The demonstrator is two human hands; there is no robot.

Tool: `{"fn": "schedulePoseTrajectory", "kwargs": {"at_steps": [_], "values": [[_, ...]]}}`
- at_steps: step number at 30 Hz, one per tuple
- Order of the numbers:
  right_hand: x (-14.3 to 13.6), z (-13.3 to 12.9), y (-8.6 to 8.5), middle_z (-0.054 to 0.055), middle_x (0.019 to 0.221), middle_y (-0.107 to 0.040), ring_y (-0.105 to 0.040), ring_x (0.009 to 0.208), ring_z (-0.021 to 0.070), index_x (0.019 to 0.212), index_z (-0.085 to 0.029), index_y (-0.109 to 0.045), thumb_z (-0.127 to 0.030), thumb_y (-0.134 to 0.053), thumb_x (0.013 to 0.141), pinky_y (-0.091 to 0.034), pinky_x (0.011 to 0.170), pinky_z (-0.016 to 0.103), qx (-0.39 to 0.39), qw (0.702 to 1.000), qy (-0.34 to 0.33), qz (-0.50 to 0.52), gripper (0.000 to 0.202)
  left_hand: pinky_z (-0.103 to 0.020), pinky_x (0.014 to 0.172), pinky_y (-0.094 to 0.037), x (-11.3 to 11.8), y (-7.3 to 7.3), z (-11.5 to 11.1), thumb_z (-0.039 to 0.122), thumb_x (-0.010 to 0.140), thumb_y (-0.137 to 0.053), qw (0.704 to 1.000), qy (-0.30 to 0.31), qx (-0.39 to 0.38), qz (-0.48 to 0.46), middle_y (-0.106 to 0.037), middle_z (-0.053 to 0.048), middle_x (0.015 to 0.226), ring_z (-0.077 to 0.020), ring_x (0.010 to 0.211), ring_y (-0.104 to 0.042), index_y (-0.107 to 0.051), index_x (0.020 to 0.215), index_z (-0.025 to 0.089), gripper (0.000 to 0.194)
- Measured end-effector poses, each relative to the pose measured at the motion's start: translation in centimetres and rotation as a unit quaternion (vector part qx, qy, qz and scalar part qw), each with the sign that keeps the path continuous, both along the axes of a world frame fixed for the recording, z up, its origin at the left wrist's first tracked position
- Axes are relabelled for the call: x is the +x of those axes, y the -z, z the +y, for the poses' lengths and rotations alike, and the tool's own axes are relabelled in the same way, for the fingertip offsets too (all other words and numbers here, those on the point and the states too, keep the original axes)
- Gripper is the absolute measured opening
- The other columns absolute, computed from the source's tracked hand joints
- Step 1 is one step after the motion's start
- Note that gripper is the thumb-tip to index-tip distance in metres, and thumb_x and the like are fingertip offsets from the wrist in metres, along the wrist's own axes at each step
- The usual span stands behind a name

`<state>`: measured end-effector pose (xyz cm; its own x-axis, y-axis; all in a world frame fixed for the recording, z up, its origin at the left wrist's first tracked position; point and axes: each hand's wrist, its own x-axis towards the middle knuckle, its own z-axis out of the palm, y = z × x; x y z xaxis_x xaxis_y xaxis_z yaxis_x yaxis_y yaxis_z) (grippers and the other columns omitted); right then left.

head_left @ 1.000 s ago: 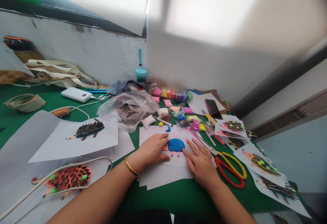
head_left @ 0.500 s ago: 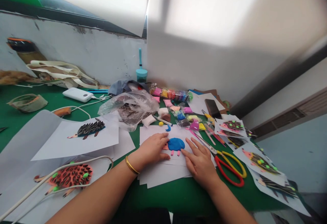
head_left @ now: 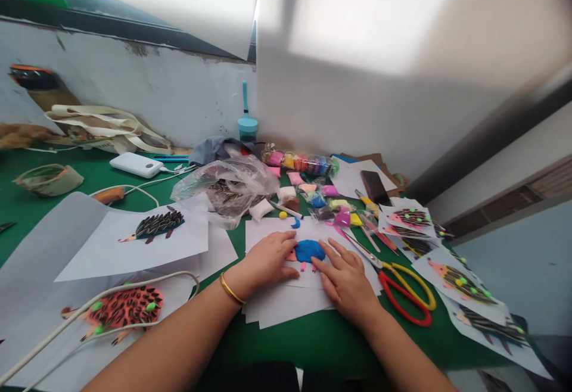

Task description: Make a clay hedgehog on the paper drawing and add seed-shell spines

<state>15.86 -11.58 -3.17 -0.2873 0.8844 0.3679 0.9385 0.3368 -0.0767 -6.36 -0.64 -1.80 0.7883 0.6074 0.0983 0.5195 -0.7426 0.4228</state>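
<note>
L hand (head_left: 268,258), R hand (head_left: 346,279) flank blue clay (head_left: 309,251), scissors (head_left: 395,282) just right

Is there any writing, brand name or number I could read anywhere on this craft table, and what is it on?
None: no text can be read in this view.
White power bank: no legible marking.
Phone: screen dark, nothing shown.
Clay packets: any print is too small and blurred to read.
White paper under the left hand and right hand: only the blue clay figure, no writing.
</note>
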Motion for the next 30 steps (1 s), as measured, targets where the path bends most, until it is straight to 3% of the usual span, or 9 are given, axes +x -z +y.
{"fn": "schedulePoseTrajectory", "kwargs": {"at_steps": [11, 16, 30], "values": [[-0.6, 0.0, -0.4, 0.007, 0.152, -0.047, -0.039, 0.141, 0.0314, 0.121, -0.032, -0.069, -0.027, -0.049, 0.095, -0.035, 0.102, 0.049, -0.014, 1.0, -0.018, 0.002, 0.033, -0.048, 0.109, -0.041, 0.0, 0.1, 0.1, 0.045, 0.067, -0.085, 1.0, 0.0, -0.011, -0.005, -0.046, -0.018, 0.148, -0.0353, 0.131, -0.049, -0.059, 0.127, 0.015, 0.072], [-1.0, 0.0, -0.3, 0.007, 0.156, -0.041, -0.036, 0.142, 0.032, 0.129, -0.031, -0.063, -0.027, -0.05, 0.094, -0.034, 0.104, 0.05, -0.022, 1.0, -0.013, -0.001, 0.038, -0.048, 0.11, -0.04, -0.1, 0.4, 0.1, 0.047, 0.069, -0.083, 1.0, 0.002, -0.007, -0.018, -0.047, -0.018, 0.148, -0.0351, 0.132, -0.049, -0.058, 0.128, 0.016, 0.071], [-1.2, 0.9, -0.8, 0.008, 0.156, -0.041, -0.035, 0.143, 0.0332, 0.122, -0.034, -0.067, -0.029, -0.055, 0.093, -0.031, 0.105, 0.052, -0.025, 0.998, -0.053, -0.004, 0.032, -0.047, 0.11, -0.04, -0.2, 0.4, 0.1, 0.047, 0.069, -0.083, 1.0, 0.006, -0.007, -0.014, -0.047, -0.017, 0.148, -0.0346, 0.131, -0.049, -0.058, 0.128, 0.016, 0.071]]}}
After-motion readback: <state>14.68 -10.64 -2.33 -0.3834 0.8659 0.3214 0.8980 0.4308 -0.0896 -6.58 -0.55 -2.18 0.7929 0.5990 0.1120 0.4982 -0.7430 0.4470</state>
